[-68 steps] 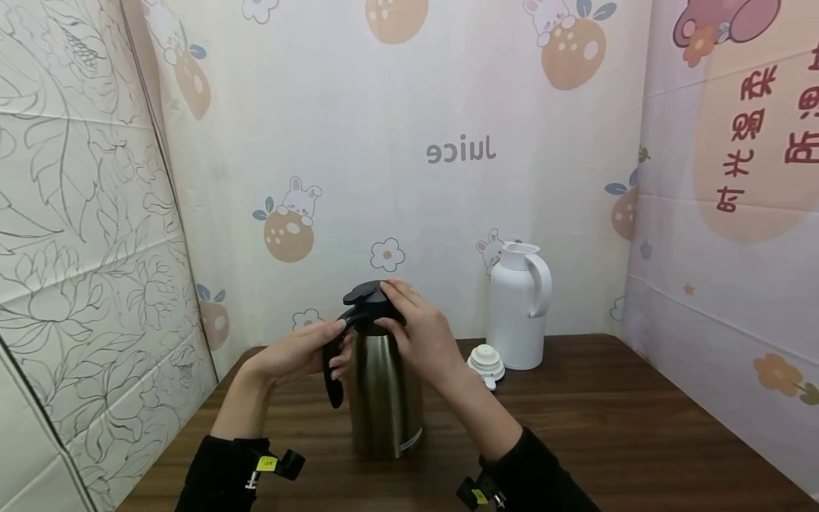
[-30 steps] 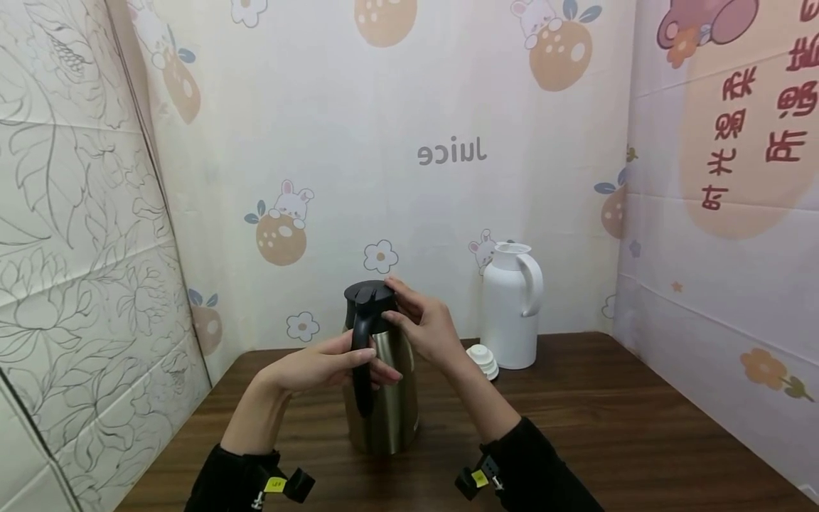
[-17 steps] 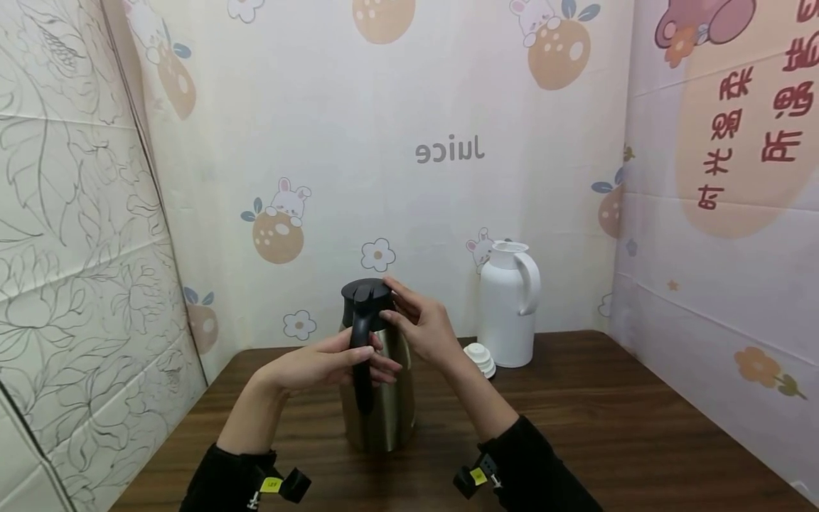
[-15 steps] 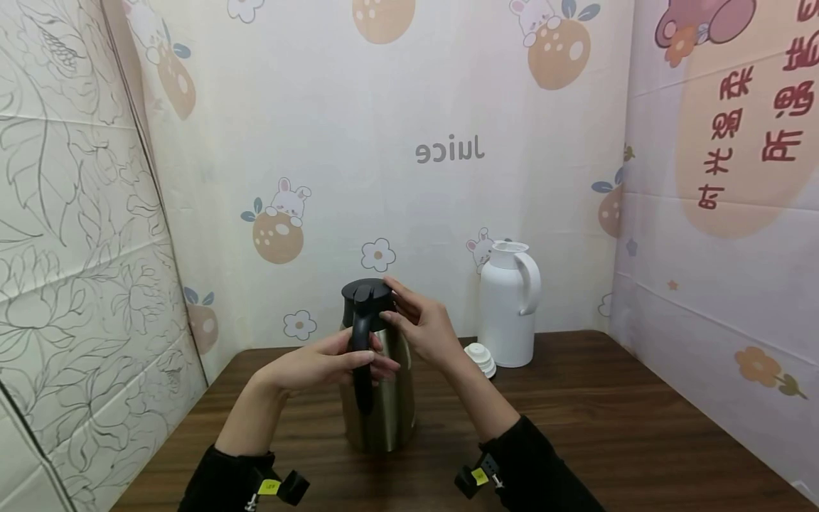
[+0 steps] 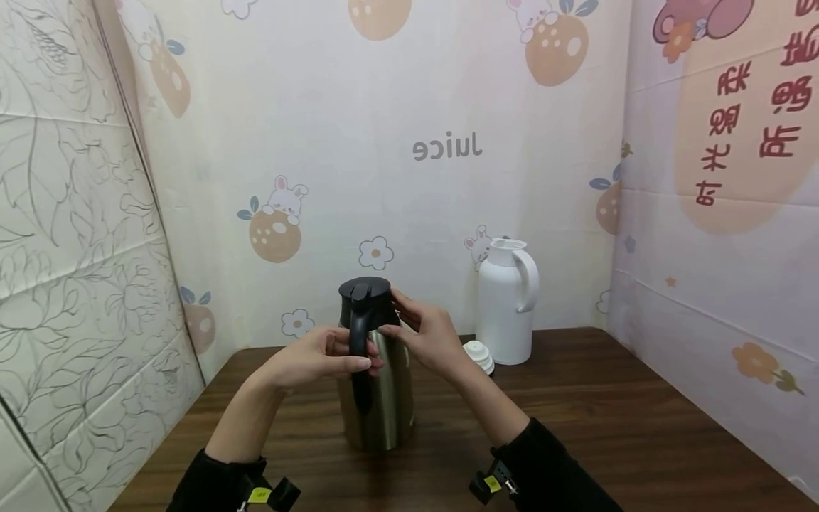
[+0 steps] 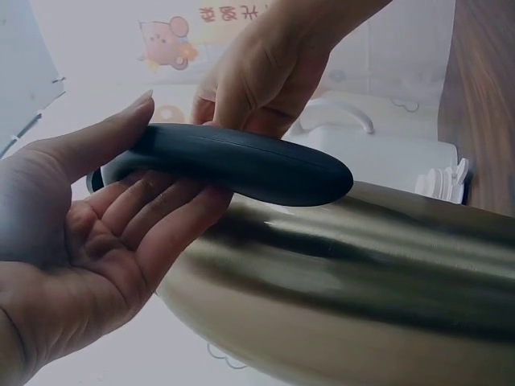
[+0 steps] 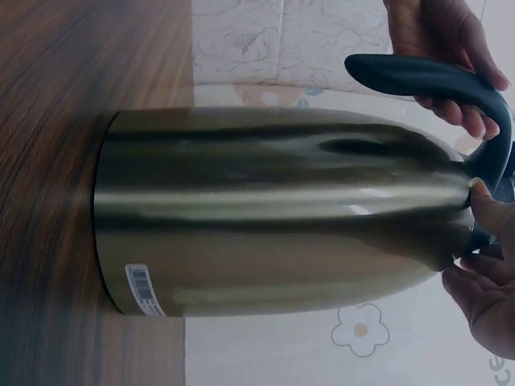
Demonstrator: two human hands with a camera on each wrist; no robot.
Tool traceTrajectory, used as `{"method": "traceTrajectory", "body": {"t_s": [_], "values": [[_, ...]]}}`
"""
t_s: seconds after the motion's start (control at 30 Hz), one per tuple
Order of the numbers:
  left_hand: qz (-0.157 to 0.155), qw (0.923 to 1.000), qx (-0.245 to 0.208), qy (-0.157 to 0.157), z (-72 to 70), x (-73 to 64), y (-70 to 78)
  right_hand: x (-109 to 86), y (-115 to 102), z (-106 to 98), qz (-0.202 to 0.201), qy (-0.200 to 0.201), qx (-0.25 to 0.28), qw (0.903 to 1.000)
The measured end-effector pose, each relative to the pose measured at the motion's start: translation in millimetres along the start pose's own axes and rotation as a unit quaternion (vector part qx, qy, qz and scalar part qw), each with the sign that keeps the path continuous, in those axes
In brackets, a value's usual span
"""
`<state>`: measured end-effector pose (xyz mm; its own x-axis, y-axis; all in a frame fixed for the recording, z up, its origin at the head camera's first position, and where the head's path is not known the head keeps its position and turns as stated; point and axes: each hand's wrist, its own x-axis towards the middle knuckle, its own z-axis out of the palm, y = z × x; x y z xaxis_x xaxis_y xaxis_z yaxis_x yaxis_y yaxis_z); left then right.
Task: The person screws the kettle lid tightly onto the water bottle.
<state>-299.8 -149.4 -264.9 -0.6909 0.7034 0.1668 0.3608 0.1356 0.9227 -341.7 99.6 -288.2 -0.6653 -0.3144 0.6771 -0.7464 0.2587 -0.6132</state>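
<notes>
Right fingers [image 5: 407, 306] lowered onto flask [image 5: 389, 391].

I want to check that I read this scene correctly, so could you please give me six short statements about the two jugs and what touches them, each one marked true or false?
1. The left grip holds the black handle of the metal jug. True.
2. The metal jug lies on its side. False: it stands upright on the table.
3. The white stopper lies beside the white jug. True.
4. In the head view, the white jug is left of the metal jug. False: it is to the right.
5. The right grip touches the metal jug near its top. True.
6. The top of the metal jug is uncovered. False: a black lid sits on it.
</notes>
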Motion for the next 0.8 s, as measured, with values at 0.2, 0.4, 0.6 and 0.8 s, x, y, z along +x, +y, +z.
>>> {"method": "traceTrajectory", "body": {"t_s": [0.2,0.4,0.6,0.8], "values": [[-0.013,0.9997,0.015,0.011,-0.6,-0.3,2.0,-0.7,-4,3,0.027,0.018,0.020,0.9993],[-0.008,0.9993,0.031,0.021,1.2,1.6,1.9,0.5,0,7,0.011,0.022,0.040,0.9989],[0.019,0.9979,0.052,0.034,3.6,4.2,-2.9,1.9,11,6,0.004,0.006,0.039,0.9992],[0.030,0.9952,0.087,0.033,3.9,3.3,-4.0,3.3,13,5,0.002,-0.002,0.029,0.9996]]}}
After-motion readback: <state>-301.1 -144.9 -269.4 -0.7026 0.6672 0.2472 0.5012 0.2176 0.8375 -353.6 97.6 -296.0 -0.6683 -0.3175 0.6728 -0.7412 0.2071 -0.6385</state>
